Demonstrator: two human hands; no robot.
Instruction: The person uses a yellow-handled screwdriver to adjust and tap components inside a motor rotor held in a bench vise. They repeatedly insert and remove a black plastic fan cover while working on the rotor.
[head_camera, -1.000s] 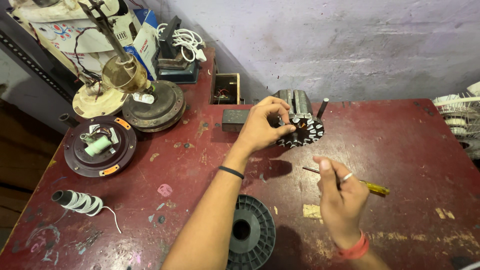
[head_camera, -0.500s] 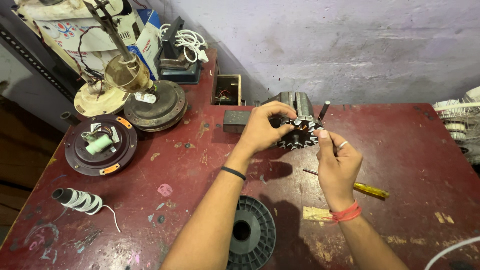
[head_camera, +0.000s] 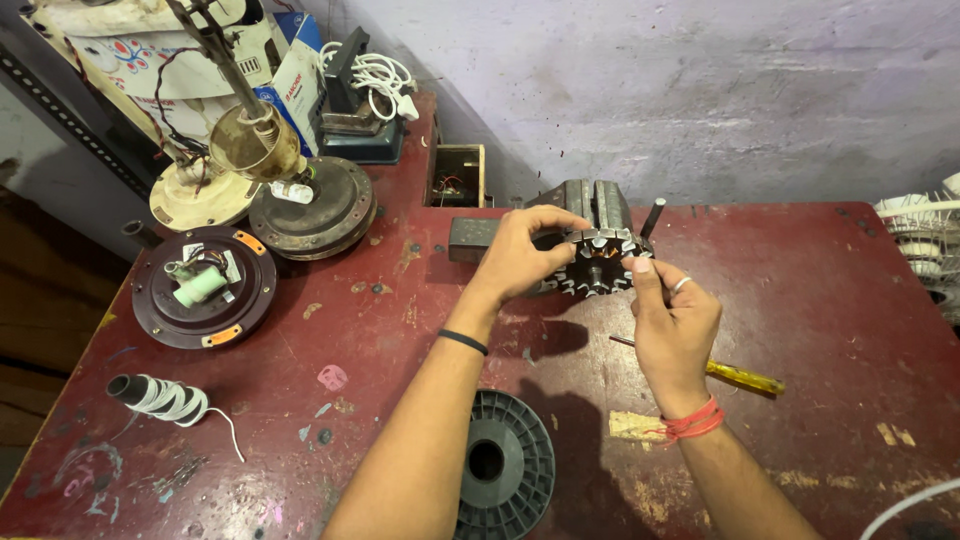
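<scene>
- Both our hands now sit on the toothed motor core (head_camera: 598, 262) at the back of the red table (head_camera: 820, 330). A second ago our right hand (head_camera: 676, 328) lay lower on the table beside the yellow screwdriver (head_camera: 742, 377); it has since lifted away and come up to the core.
- Our left hand (head_camera: 520, 255) has stayed on the core, fingers curled over its top and left edge, gripping it closed.
- Our right hand has its thumb and forefinger pinched together on the core's right rim; the other fingers are loosely bent, one wearing a ring.
- Between the two hands the core stands on edge, just in front of the small metal vise (head_camera: 596, 205).
- Our screwdriver now lies free on the table, just right of our right wrist.
- Near our left forearm lies a black plastic spool (head_camera: 506, 465), unmoved.
- Far left, a dark round motor cover (head_camera: 204, 288) and a small coil of white wire (head_camera: 160, 398) lie where they were.
</scene>
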